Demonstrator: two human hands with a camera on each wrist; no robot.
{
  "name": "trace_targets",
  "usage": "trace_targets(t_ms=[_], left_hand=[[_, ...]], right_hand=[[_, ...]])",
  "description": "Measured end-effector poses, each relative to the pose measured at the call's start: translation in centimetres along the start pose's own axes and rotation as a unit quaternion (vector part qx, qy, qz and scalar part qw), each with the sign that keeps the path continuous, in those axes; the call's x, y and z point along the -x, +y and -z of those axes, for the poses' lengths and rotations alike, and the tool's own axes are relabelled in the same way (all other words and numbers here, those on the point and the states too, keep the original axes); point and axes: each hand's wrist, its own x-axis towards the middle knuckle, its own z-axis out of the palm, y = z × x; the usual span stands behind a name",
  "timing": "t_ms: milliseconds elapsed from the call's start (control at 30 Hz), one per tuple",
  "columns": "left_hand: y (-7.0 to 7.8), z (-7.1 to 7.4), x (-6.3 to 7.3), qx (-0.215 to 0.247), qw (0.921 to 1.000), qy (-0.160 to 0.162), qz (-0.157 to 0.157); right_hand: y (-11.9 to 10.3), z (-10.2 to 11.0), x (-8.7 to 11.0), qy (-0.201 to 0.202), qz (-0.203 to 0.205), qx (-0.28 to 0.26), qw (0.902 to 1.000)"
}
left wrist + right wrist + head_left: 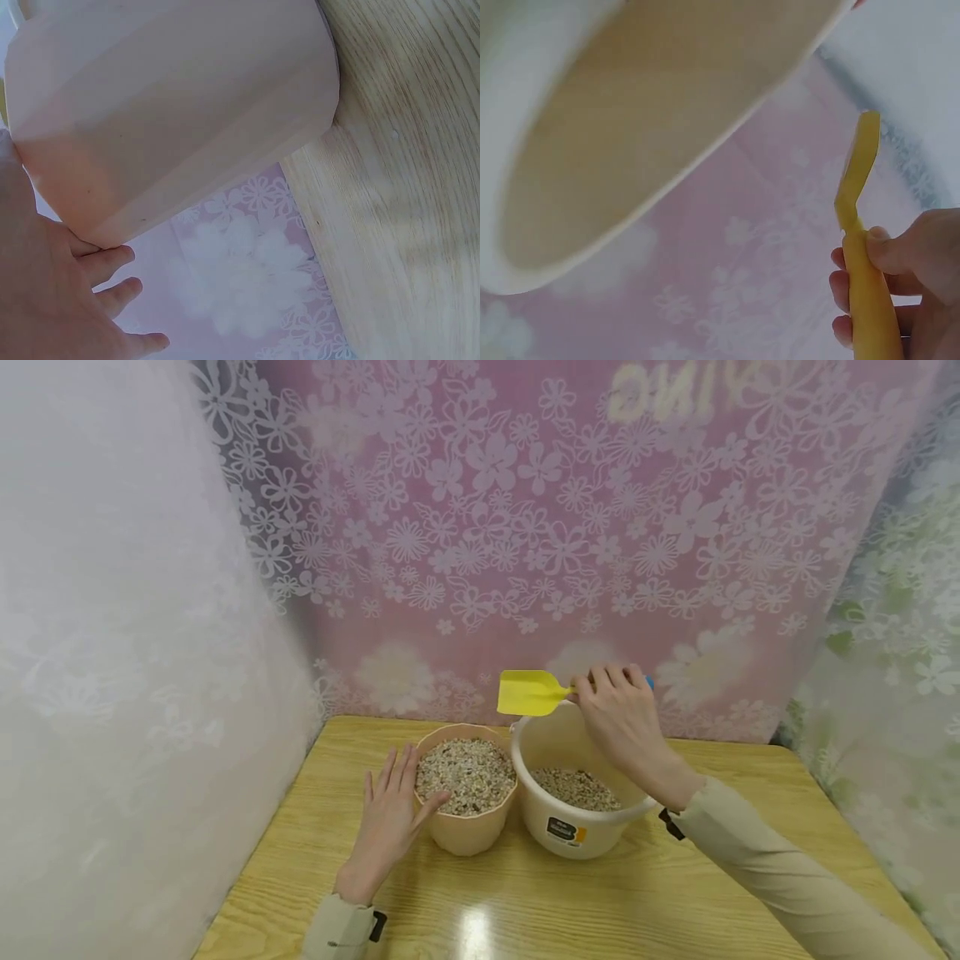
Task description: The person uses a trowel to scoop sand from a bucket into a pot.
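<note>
A yellow shovel (531,693) with a flat blade is gripped by its handle in my right hand (621,714), above the white bucket (558,817). The blade points left, over the gap behind the two containers, and a blue tip shows at the handle's far end. Mixed grain (576,788) lies low inside the bucket. To its left stands a peach faceted pot (471,832), heaped near the rim with the same kind of grain (467,775). My left hand (392,822) rests on the pot's left side with fingers spread, thumb across the front rim.
Both containers stand side by side on a wood-grain table (540,910). A pink flowered curtain (525,543) hangs behind the table's back edge. Pale cloth (135,652) hangs at the left, and a leafy patterned sheet (900,693) at the right.
</note>
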Motion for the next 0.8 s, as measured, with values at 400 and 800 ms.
trace_targets(t_ms=[400, 800], left_hand=[[0.9, 0.6, -0.5, -0.062, 0.998, 0.0, -0.015], [9.5, -0.7, -3.5, -0.067, 0.9927, -0.035, -0.095]], right_hand=[[4.0, -0.2, 5.8, -0.014, 0.017, 0.009, 0.9997], [3.7, -2.8, 7.4, -0.148, 0.086, 0.134, 0.976]])
